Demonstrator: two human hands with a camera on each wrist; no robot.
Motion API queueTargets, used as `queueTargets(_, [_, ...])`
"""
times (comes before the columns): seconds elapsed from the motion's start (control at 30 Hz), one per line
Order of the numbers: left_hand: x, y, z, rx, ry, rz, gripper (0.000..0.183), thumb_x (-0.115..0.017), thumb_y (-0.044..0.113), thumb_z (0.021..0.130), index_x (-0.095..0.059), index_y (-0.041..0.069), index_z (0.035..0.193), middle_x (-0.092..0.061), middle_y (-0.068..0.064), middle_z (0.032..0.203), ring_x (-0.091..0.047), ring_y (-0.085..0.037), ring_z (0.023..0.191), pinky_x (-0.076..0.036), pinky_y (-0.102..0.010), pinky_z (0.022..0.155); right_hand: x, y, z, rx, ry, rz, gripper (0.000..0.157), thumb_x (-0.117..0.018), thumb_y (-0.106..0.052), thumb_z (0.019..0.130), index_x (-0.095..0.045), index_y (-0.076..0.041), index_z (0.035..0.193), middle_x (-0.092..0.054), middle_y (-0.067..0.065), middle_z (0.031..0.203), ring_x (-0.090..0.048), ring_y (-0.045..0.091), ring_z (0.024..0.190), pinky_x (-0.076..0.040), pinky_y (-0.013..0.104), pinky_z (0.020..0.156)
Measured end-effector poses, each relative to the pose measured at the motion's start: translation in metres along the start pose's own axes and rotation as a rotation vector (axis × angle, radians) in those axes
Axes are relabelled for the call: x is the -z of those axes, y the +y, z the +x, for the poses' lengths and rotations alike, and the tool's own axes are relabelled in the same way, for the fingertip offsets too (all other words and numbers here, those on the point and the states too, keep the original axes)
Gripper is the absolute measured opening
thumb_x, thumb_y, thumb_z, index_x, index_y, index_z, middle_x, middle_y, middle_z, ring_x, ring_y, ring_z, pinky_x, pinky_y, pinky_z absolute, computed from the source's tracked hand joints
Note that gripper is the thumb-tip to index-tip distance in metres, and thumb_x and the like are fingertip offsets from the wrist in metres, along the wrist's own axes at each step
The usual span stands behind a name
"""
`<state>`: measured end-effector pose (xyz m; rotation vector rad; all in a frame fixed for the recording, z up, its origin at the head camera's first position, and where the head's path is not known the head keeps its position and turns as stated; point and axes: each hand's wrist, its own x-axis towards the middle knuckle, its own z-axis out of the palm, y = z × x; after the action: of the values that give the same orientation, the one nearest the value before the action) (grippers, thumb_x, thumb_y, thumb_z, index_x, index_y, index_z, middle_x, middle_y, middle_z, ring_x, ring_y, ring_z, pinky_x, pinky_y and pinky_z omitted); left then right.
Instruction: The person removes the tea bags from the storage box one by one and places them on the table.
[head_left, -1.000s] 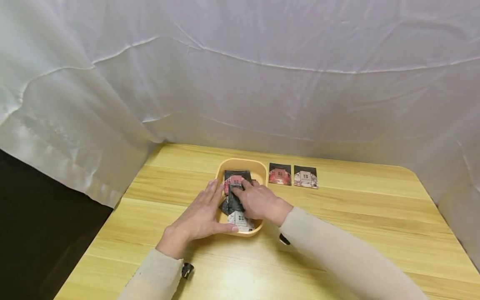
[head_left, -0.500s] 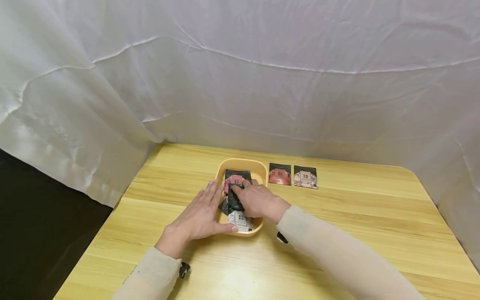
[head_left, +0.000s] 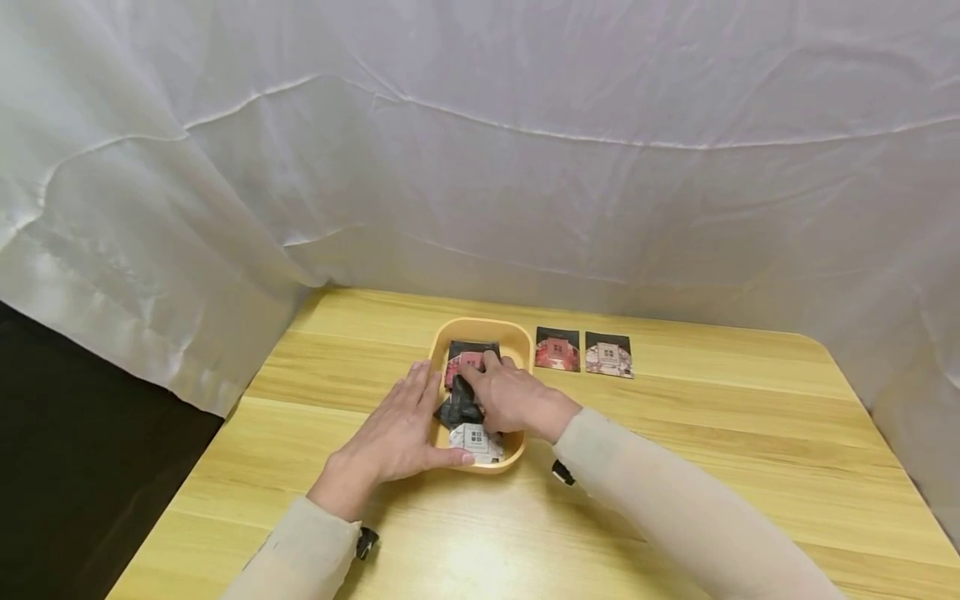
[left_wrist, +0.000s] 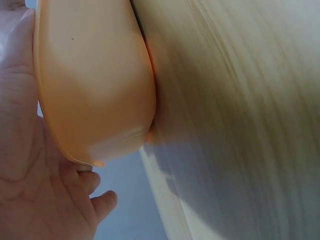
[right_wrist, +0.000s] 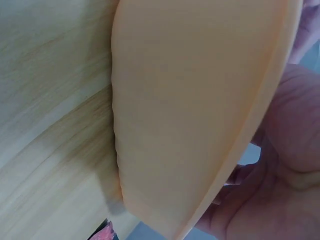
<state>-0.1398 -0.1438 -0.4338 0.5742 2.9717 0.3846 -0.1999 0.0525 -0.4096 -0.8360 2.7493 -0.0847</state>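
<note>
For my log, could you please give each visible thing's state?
Tray: upright, loaded
Black packet: looks bent
Inner red packet: face up, partly covered
Inner white packet: face up
Outer red packet: flat, face up
Outer white packet: flat, face up
Left grip: against tray
Right grip: inside tray

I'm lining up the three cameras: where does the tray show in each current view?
Head: the tray is just below picture centre.
Left wrist: the tray fills the upper left, seen from outside.
Right wrist: the tray runs top to bottom through the middle, seen from outside.
Shared landmark: the wooden table.
</note>
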Motion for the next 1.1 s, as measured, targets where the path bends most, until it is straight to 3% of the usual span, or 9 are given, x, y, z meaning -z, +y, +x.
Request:
queueTargets(0.3, [-0.001,0.000,-0.002,-0.005,0.010,0.043,0.128,-0.045,0.092,0.070,-0.012,0.004,0.156,-0.002,-0.015,0.165,-0.002,-0.026,0.153,-0.013,-0.045,0.124,0.002,0.001,-0.001,0.042,0.035,0.031,0.098,-0.086,-0.025,0.071,-0.032,-0.023,0.152,-0.044,0.016,0.136,-0.051,0.026,0.106,-0.054,0.041,0.085])
queueTargets(0.73, [-0.002,0.000,-0.001,-0.018,0.009,0.028,0.129,-0.045,0.093,0.069,-0.012,0.004,0.156,-0.001,-0.015,0.165,-0.004,-0.026,0.153,-0.013,-0.044,0.124,0.008,0.002,-0.004,0.063,0.062,0.102,0.095,-0.083,-0.023,0.073,-0.031,-0.022,0.152,-0.043,0.015,0.137,-0.053,0.026,0.110,-0.056,0.042,0.086])
queueTargets(1.1, [-0.002,-0.001,-0.002,-0.009,-0.001,0.003,0.129,-0.044,0.093,0.069,-0.011,0.005,0.157,0.002,-0.013,0.165,0.000,-0.023,0.153,-0.013,-0.043,0.124,0.019,0.004,-0.011,0.103,0.086,0.077,0.096,-0.083,-0.021,0.071,-0.033,-0.027,0.152,-0.044,0.012,0.136,-0.050,0.024,0.114,-0.055,0.038,0.084])
